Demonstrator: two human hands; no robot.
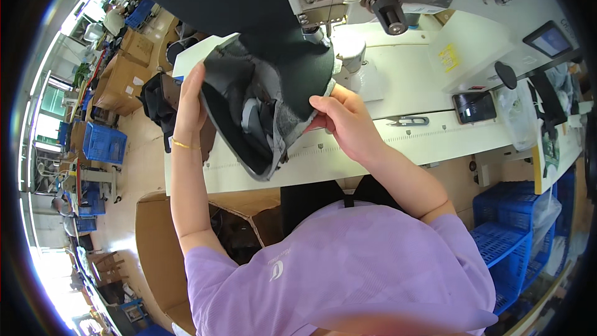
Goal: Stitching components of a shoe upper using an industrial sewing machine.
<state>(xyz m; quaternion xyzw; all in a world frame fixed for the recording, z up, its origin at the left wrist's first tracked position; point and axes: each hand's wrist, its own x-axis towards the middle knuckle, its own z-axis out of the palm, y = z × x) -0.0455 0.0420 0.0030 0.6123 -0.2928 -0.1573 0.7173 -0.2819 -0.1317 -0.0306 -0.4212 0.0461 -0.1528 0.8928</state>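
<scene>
A black and grey fabric piece, shaped like an open bag (283, 62), hangs over the near edge of the white sewing table (385, 134). Its mouth faces me, showing grey lining and folded layers inside. The far edge lies under the needle area of a sewing machine (317, 36). My left hand (192, 102) grips the bag's left side, its fingers partly hidden behind the cloth. With thumb and fingers, my right hand (343, 118) pinches the right edge, close to the machine's foot. To the right of that hand lie thread snips (408, 121).
A dark flat device (474, 107) and a clear plastic bag (517, 118) are on the right of the table. Blue crates (507, 242) stand at lower right. An open cardboard box (155, 255) sits below the table's left end. Dark fabric (158, 102) hangs at left.
</scene>
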